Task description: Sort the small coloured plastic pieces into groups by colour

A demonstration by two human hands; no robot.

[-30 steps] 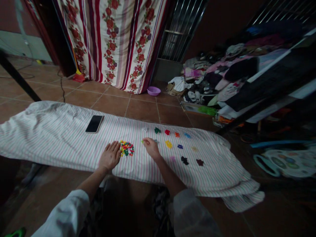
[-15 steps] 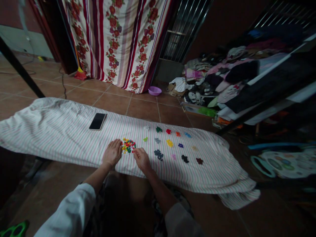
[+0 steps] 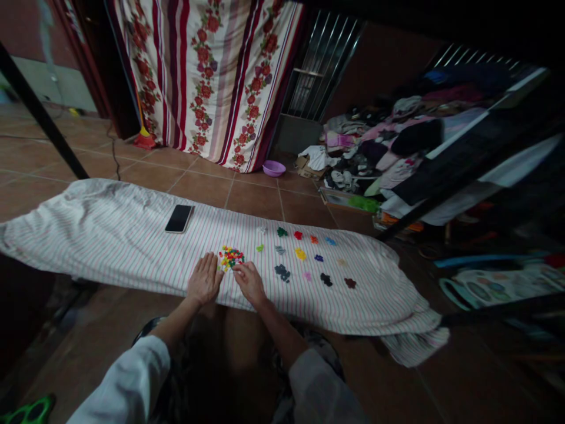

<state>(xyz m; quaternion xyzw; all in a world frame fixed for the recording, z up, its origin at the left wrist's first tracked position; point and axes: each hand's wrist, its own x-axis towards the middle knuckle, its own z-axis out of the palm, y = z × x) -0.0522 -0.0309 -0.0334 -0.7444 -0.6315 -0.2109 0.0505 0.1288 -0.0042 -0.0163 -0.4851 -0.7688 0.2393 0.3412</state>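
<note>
A mixed pile of small red, yellow, green and white pieces (image 3: 231,257) lies on a striped cloth (image 3: 145,259). My left hand (image 3: 205,279) rests flat on the cloth at the pile's left edge, fingers stretched out. At the right edge of the pile is my right hand (image 3: 249,283), its thumb and fingers pinched together; whatever sits between the tips is too small to make out. Sorted by colour, several little heaps lie to the right, among them dark grey pieces (image 3: 282,272), yellow pieces (image 3: 301,254), black pieces (image 3: 326,280) and dark green pieces (image 3: 282,232).
A phone (image 3: 179,218) lies on the cloth, left of the pile. Beyond stand a floral curtain (image 3: 225,82), a purple basin (image 3: 274,169) and a red broom (image 3: 144,140) on the tiled floor. Clothes (image 3: 375,141) are heaped at the back right.
My right hand has shifted slightly left along the pile's near right edge, fingertips still together. My left hand has slid a little nearer to me. The camera view has tilted slightly.
</note>
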